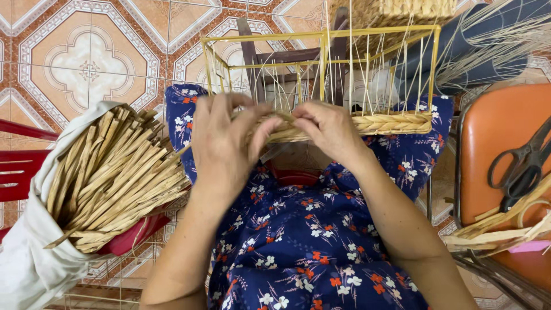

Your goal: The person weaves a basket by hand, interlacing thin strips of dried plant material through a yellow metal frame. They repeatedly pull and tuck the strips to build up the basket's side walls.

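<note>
While the yellow wire frame (321,63) rests on her lap, far of a straw bundle (115,178) at left, both hands meet at its woven band (390,123): left hand (221,146) and right hand (330,129) each pinch the straw strand (284,117).

Black scissors (521,166) lie on an orange chair seat (493,132) at the right; a white cloth bag (26,252) of tan straw strips (115,172) sits left; patterned floor tiles (86,57) far left.
</note>
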